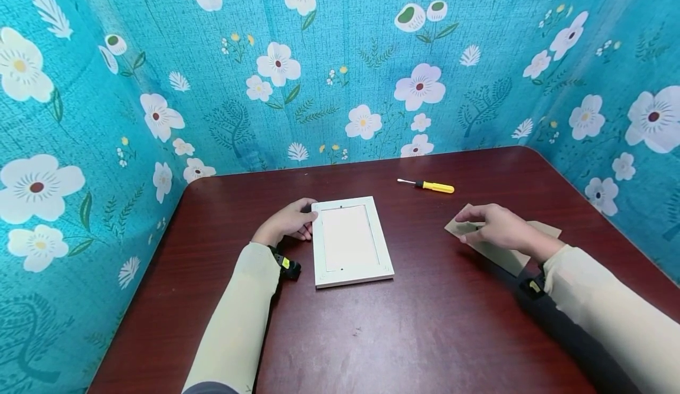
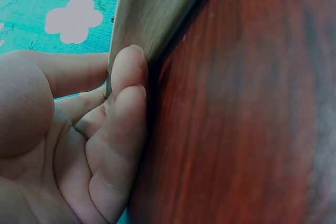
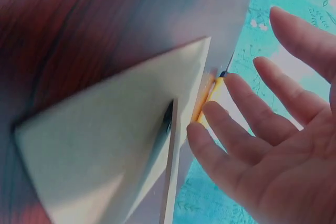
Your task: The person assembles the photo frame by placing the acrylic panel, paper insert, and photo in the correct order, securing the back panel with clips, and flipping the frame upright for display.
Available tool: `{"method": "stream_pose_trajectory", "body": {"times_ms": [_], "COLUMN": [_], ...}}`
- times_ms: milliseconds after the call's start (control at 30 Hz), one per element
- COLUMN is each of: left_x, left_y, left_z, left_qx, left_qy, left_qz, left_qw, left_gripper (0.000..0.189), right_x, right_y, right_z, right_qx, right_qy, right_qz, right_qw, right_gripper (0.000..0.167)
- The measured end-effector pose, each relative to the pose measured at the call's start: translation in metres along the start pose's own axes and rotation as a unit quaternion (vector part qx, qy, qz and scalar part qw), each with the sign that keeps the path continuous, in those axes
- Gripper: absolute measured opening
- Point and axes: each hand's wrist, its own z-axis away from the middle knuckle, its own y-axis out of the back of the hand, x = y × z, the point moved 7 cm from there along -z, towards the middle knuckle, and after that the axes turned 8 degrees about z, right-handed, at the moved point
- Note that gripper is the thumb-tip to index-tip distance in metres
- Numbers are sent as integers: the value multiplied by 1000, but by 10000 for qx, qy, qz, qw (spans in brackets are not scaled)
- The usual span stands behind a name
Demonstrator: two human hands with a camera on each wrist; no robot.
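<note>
A white picture frame (image 1: 380, 243) with a pale inner panel (image 1: 347, 237) lies flat on the table. My left hand (image 1: 289, 220) pinches its left edge, thumb on top. In the left wrist view, fingertips (image 2: 129, 69) rest against the frame's side (image 2: 142, 14). Over on the right, my right hand (image 1: 502, 228) hovers above a brown backing board (image 1: 502, 256), holding nothing. The right wrist view shows its fingers (image 3: 247, 103) spread and loosely bent, apart from the board. A thin strip (image 3: 170, 161) stands up from that board, casting a shadow.
A screwdriver (image 1: 438, 187) with a yellow handle lies on the dark red wooden table (image 1: 366, 335), beyond the backing board. Blue flowered cloth (image 1: 329, 110) hangs behind the table and along both sides.
</note>
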Motion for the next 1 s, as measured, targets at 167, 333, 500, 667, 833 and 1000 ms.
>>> {"method": "stream_pose_trajectory", "body": {"times_ms": [167,333,500,667,833,1000], "left_x": [-1,0,0,0,-1,-2], "left_y": [0,-1,-1,1,0,0], "left_z": [-1,-2,-2,-2,-3,-4], "left_qx": [-49,-112,-133,-126,-140,-135], "left_qy": [-5,-41,-13,-40,-3,-35], "left_qz": [28,37,43,81,74,76], "left_qw": [10000,9999,9999,9999,9999,9999], "left_gripper": [44,43,43,42,43,44], "right_x": [5,5,12,20,26,35], "right_y": [4,9,14,16,19,23], "right_z": [3,6,8,8,10,11], "right_qx": [-3,-5,55,88,167,159], "right_qy": [-71,-46,-152,-242,-342,-581], "right_qz": [267,494,609,802,921,997], "right_qw": [9996,9988,9980,9964,9950,9932], "right_gripper": [54,58,59,63,67,73]}}
